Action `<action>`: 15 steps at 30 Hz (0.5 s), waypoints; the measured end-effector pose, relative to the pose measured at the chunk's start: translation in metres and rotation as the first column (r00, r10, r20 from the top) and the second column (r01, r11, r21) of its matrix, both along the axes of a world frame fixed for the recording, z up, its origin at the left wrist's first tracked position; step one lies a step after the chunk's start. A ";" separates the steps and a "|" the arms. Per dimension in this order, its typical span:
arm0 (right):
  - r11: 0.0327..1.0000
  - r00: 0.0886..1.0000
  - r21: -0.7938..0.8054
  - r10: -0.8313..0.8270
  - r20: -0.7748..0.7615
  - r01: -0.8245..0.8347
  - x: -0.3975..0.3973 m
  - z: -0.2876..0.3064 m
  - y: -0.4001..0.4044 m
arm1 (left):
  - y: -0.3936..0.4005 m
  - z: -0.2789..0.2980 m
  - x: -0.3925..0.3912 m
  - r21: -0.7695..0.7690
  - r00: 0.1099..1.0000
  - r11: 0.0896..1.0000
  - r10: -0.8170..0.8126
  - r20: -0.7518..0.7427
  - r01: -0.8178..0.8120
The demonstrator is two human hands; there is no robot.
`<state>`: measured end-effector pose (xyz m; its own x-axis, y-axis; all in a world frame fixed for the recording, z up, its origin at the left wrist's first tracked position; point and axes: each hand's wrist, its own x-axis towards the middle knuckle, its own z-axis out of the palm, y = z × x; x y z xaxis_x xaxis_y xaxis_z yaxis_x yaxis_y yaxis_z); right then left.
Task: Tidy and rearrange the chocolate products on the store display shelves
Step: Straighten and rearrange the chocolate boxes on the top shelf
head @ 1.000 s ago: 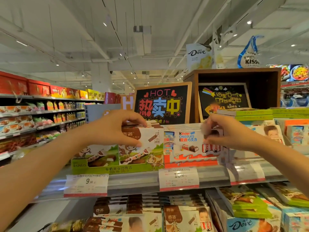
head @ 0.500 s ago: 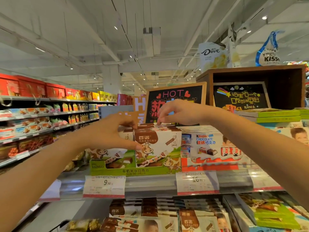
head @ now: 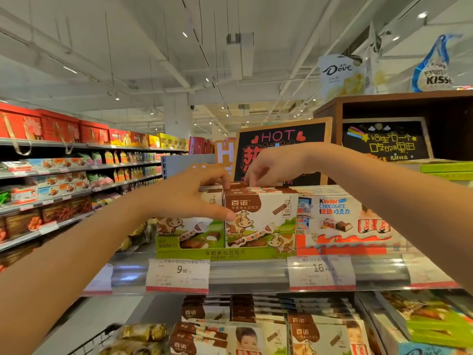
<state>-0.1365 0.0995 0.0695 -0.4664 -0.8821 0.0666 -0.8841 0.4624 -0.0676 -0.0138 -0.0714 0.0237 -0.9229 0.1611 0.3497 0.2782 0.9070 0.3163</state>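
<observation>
Brown-topped Bainuo chocolate box (head: 261, 216) stands in the green display tray (head: 220, 253) on the shelf (left of the Kinder boxes (head: 343, 219)); left hand (head: 189, 196) grips its left edge, right hand (head: 271, 165) pinches its top.

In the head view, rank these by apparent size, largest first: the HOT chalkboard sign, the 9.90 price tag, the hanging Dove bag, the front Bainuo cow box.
1. HOT chalkboard sign, though the hands hide part of it.
2. Bainuo cow box.
3. and 4. Dove bag and 9.90 price tag look about alike; the tag is nearer the camera, so I leave them unranked.
</observation>
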 end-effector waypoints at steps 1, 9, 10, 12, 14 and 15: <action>0.998 1.000 -0.061 0.009 0.016 -0.008 0.003 0.000 0.003 | 0.001 -0.001 0.000 0.011 1.000 1.000 0.004 -0.014 -0.004; 0.932 0.974 -0.359 -0.032 -0.224 -0.052 0.016 0.011 0.027 | 0.004 -0.002 -0.001 0.058 0.975 0.991 0.127 -0.184 -0.119; 0.910 0.972 -0.411 -0.049 -0.232 -0.052 0.016 0.014 0.033 | 0.004 -0.001 0.000 0.053 0.970 0.990 0.141 -0.200 -0.133; 0.857 0.965 -0.512 -0.087 -0.246 -0.053 0.016 0.020 0.050 | 0.004 0.000 0.000 0.072 0.964 0.987 0.157 -0.213 -0.145; 0.797 0.967 -0.603 -0.123 -0.225 -0.039 0.013 0.023 0.069 | 0.003 0.000 -0.003 0.079 0.967 0.988 0.145 -0.209 -0.131; 0.773 0.968 -0.634 -0.138 -0.209 -0.027 0.011 0.023 0.079 | 0.003 0.000 -0.004 0.065 0.970 0.990 0.136 -0.203 -0.125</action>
<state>-0.1254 0.1783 0.0923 -0.4116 -0.5759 0.7064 -0.8851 0.4375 -0.1590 -0.0177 -0.0683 0.0236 -0.8420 0.0205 0.5392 0.2223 0.9237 0.3120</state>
